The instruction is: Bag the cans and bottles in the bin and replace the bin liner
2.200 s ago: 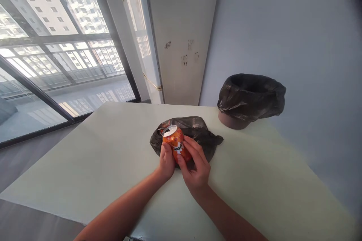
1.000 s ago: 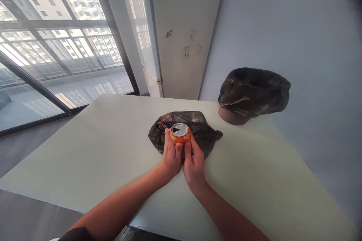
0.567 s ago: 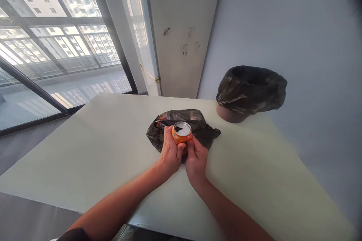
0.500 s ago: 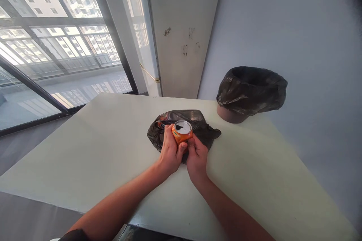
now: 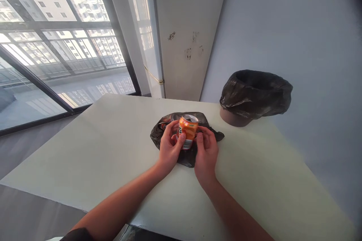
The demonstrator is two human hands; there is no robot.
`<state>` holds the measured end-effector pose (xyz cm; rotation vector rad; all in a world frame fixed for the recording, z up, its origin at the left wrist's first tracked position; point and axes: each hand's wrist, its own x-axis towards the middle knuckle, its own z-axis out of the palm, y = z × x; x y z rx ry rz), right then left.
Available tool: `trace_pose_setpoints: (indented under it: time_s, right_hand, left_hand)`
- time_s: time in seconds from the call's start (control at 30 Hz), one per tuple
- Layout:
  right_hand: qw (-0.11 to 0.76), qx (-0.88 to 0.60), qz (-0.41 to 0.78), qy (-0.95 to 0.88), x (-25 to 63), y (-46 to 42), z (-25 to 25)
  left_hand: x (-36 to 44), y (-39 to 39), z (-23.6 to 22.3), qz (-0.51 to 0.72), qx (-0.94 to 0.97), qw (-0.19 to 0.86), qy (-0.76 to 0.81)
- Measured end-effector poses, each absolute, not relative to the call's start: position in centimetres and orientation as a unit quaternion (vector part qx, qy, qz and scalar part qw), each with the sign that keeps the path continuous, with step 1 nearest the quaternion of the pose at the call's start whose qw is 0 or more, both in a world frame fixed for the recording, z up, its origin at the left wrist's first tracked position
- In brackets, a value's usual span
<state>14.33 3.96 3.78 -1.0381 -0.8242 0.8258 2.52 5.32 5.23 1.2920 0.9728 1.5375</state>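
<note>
An orange drink can [image 5: 189, 130], its top opened, is held upright over a black plastic bag on the table. My left hand [image 5: 170, 147] grips it from the left, thumb across the front and fingers around the side. On the other side, my right hand [image 5: 207, 152] is closed with curled fingers at the can's right edge; the exact contact of its fingertips is partly hidden. Beneath and behind lies the black plastic bag [image 5: 158, 130], with other cans partly showing inside it.
The pale table [image 5: 118, 139] carries a brown bin [image 5: 234, 116] at its back right, lined with a black bin bag [image 5: 254, 99]. Behind stands a white fridge [image 5: 183, 71]; a grey wall [image 5: 311, 64] borders the right. Large windows [image 5: 65, 45] are on the left.
The can has been tipped more upright and lifted slightly, so its front label now shows. My right hand has loosened and shifted right. The view has moved slightly.
</note>
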Motion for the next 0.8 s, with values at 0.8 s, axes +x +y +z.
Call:
trace_pose_setpoints:
  time_s: [0.8]
  right_hand:
    - [0.740,-0.444,0.389,-0.323,14.5,4.0,4.9]
  left_hand:
    - [5.5,2.9,2.7,0.688,0.534,0.240,0.429]
